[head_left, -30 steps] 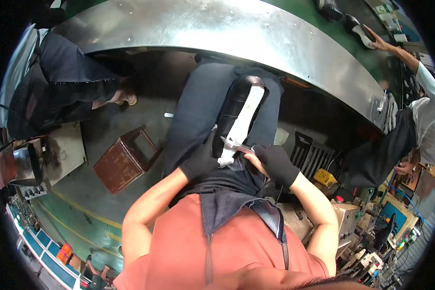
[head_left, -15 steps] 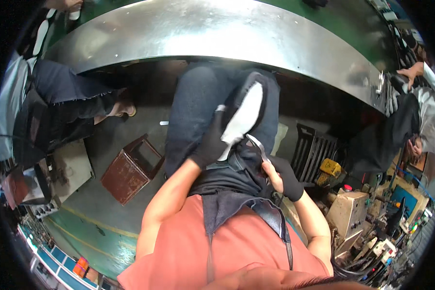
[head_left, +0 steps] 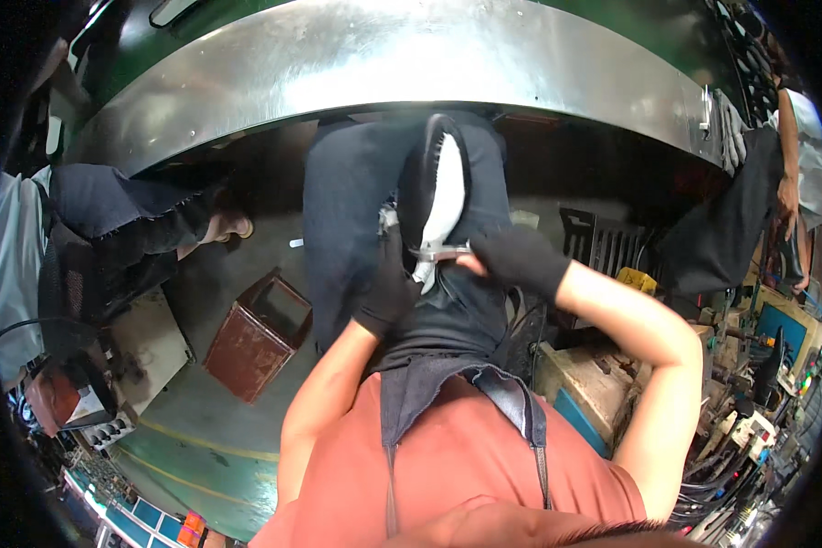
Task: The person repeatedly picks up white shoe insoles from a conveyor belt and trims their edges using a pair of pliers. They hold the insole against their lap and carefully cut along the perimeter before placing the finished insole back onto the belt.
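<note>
A black shoe upper with a white sole face lies lengthwise over my lap, toe pointing away. Its toe edge is gathered into pleats beside the white face. My left hand, in a black fingerless glove, is wrapped around the near left side of the shoe. In my right hand, gloved the same way, is a pair of metal pincers. Their head lies across the narrow near part of the white face, at the shoe's edge. Whether the jaws bite the material cannot be made out.
A curved metal conveyor table runs across in front of my knees. A brown metal stool stands on the floor at left. Co-workers sit on both sides; one's hand is at right. Worn machinery stands close by my right elbow.
My right hand has risen from beside my lap, bringing the pincers across the near part of the shoe. The shoe has turned from leaning right to nearly straight ahead.
</note>
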The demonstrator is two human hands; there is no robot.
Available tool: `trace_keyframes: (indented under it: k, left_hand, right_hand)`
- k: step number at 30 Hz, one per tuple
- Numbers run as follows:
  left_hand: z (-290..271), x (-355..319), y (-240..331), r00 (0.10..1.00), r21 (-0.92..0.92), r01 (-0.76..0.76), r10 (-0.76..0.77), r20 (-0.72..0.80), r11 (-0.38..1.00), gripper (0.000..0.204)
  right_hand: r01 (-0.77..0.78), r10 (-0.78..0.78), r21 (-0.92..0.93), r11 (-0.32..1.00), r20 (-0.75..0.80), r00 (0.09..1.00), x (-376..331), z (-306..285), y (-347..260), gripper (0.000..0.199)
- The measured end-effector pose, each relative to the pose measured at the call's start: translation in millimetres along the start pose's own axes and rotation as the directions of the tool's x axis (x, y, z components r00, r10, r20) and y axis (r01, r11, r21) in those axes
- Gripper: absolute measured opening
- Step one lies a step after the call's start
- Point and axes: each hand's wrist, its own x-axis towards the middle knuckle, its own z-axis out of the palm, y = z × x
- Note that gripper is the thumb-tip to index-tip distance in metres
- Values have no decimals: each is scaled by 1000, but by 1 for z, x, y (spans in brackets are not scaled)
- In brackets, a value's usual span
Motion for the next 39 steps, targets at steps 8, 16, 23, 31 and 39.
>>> trace_keyframes:
  k: [8, 16, 23, 31, 39]
  left_hand:
    - [5, 35, -8, 980, -338, -25, -43, -192, 941, 65]
    - [39, 31, -76, 968, -370, 146, -210, -139, 917, 74]
    - [-27, 52, -35, 924, -717, 373, -163, 346, 589, 69]
    - [-38, 71, 29, 720, -740, 671, -190, 667, -54, 63]
    - [1, 69, 18, 880, -752, 414, -438, 185, 513, 54]
  right_hand:
    - [-464, -49, 558, 688, 674, 737, 18, -50, 15, 46]
    - [88, -22, -455, 886, 149, 989, -1, -47, -91, 31]
    - [94, -65, 264, 960, -117, 991, 2, 10, -31, 41]
    - [-247, 220, 776, 581, 142, 965, -40, 4, -3, 40]
    - [-229, 307, 302, 925, -242, 920, -12, -2, -13, 29]
